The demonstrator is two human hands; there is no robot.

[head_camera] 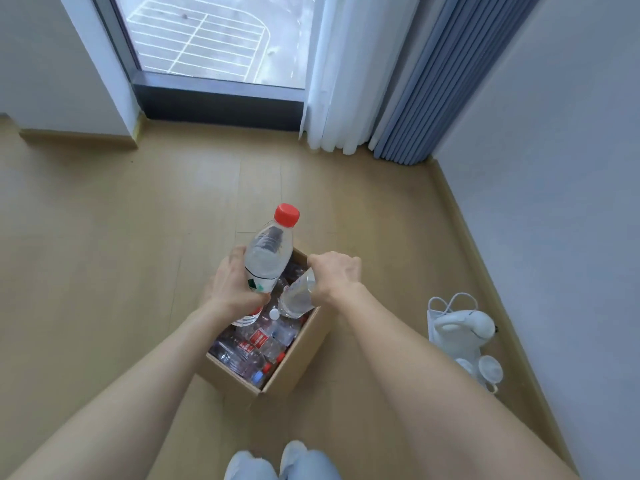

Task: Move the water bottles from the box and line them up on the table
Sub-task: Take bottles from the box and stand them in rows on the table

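Near the middle of the frame, the left hand point(231, 285) holds a water bottle point(268, 256) up over the box. Its fingers are curled tight round the lower part of the bottle. The bottle is clear, smooth plastic with ridges near the top and a round red cap point(287, 214). It has a white label point(259, 284) with little green marks. The writing on it is too small to read.

Just to the right, the right hand point(335, 274) grips a second bottle point(297, 296). Its fingers are closed round the top end, so that bottle's cap is hidden. The bottle is clear and tilted, and its round bottom points to the lower left. It hangs over the open box.

The box point(302, 351) is brown cardboard with straight, flat sides. It sits on the floor point(104, 237), which is pale wood in long boards. More bottles point(258, 341) lie in a pile inside the box. They are clear and crinkly. Some have red labels with white writing too small to read, and some have red, white or blue caps.

At the right edge, by the wall, there is a shiny white kettle point(465, 327) next to a white bag point(437, 308) with loop handles. At the top there is a big window point(221, 39), a thin white curtain point(341, 71) and a blue-grey curtain point(440, 74) with deep folds.
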